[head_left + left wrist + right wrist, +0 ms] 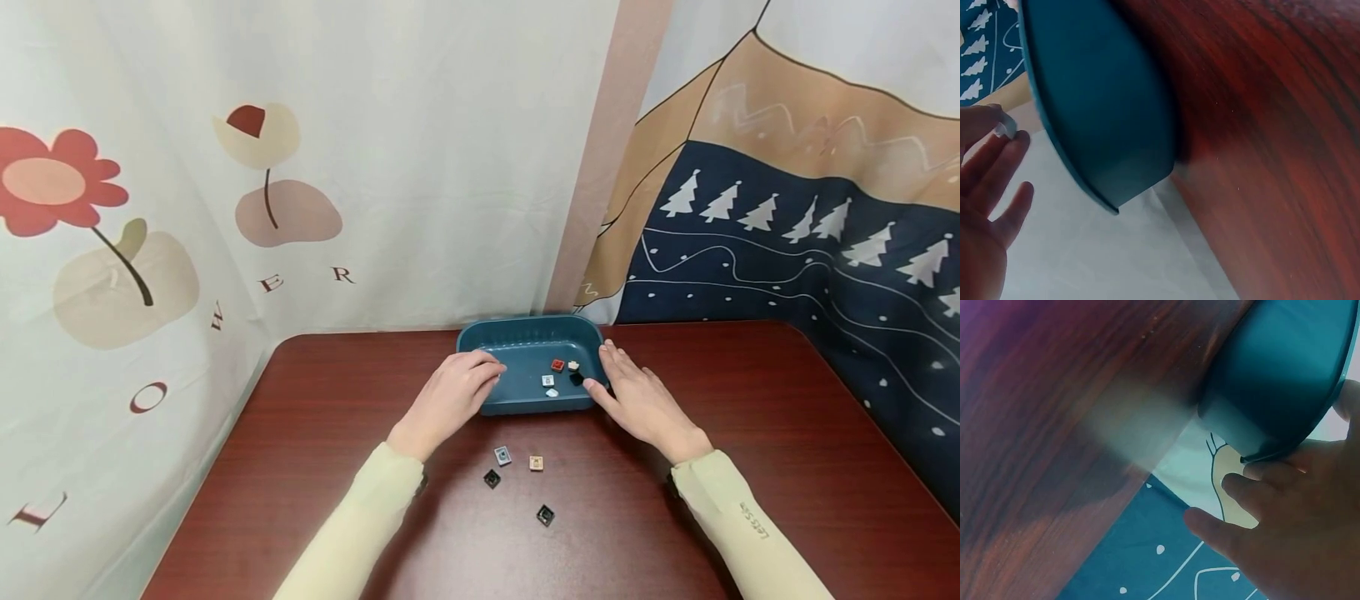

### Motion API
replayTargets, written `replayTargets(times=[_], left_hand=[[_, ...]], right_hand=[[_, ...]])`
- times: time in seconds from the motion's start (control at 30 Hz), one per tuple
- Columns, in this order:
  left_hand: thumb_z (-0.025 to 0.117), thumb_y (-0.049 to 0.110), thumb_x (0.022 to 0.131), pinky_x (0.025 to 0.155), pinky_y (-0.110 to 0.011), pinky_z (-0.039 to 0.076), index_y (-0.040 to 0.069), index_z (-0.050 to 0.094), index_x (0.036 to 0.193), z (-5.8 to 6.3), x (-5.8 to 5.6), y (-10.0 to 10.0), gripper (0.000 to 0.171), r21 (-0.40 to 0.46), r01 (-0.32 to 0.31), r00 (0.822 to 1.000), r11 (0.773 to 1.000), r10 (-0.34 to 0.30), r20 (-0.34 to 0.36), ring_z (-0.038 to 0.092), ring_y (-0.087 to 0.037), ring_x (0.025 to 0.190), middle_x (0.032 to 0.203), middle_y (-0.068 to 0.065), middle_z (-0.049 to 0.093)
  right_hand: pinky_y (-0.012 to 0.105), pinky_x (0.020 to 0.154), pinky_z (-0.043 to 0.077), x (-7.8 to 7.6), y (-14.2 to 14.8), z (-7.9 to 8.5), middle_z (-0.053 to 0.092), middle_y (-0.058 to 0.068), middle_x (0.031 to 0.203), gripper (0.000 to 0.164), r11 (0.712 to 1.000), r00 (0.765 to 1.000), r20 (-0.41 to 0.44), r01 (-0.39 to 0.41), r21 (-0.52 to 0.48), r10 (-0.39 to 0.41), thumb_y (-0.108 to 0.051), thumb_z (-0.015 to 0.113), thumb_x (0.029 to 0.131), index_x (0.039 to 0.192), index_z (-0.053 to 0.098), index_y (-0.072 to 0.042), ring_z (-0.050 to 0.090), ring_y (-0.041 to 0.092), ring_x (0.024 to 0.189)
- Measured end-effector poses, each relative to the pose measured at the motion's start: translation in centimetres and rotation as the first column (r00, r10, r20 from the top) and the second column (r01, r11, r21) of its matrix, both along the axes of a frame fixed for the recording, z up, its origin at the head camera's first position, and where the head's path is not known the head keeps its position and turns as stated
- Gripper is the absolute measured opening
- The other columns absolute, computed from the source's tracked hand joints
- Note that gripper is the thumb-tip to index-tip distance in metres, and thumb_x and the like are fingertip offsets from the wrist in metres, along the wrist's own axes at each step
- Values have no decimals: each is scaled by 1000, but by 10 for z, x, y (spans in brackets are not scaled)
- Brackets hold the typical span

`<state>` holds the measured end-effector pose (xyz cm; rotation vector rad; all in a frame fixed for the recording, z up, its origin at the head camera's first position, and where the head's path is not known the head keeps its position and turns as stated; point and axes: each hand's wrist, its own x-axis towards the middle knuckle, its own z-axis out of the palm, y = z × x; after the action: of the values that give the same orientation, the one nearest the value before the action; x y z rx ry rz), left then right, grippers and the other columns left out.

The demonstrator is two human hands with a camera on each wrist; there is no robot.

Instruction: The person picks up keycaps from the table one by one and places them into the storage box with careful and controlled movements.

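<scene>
Over the left side of a dark teal tray (525, 407), my left hand (453, 387) pinches a small whitish piece (1007, 127) between thumb and fingertips; most of the piece is hidden by the fingers. My right hand (637, 396) rests at the tray's right end, its fingers extended along the rim and its thumb at the front right corner. Inside the tray lie a red square piece (557, 365), a black piece (576, 378) and several white ones, among them a square white piece (547, 381).
On the reddish-brown table (337, 500), in front of the tray, lie a grey-blue square piece (502, 456), a beige one (536, 463) and two black ones, the nearer black piece (545, 515) closest to me. A printed curtain (450, 167) hangs behind the table.
</scene>
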<state>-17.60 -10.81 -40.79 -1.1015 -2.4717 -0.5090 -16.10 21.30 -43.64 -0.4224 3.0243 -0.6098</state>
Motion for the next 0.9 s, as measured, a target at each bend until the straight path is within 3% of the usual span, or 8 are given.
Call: replayTargets(times=[0.27,0.5,0.73,0.9], left_hand=[[78,8,93,93,-40,55,6,79,108,-6,-15,7,15,-62,-38,998,997,41,56,69,-19,93,102,-3,72],[75,6,95,112,-51,43,5,80,108,-10,-26,15,14,-170,-107,989,980,122,86,70,-23,106,105,-7,75],[72,1,95,116,-57,36,9,79,112,-12,-26,22,20,-240,-197,973,951,220,75,67,-21,118,116,-6,75],[73,11,98,115,-60,36,9,74,125,-11,-23,23,28,-196,-203,975,959,217,50,67,-23,120,127,-9,71]], right_hand=[[67,117,25,0,0,0,21,21,169,85,1000,1000,-2,-8,-10,8,-60,41,107,162,24,3,24,42,154],[67,117,26,1,0,0,20,21,169,85,1000,1000,0,-7,-12,7,-59,40,107,162,24,4,24,42,154],[67,116,27,0,1,-1,20,21,169,85,1000,1000,-6,-13,-20,13,-60,40,107,162,24,4,24,42,154],[66,117,26,1,1,-1,20,21,169,86,1000,1000,-3,-11,-18,11,-60,39,107,162,23,4,24,42,154]])
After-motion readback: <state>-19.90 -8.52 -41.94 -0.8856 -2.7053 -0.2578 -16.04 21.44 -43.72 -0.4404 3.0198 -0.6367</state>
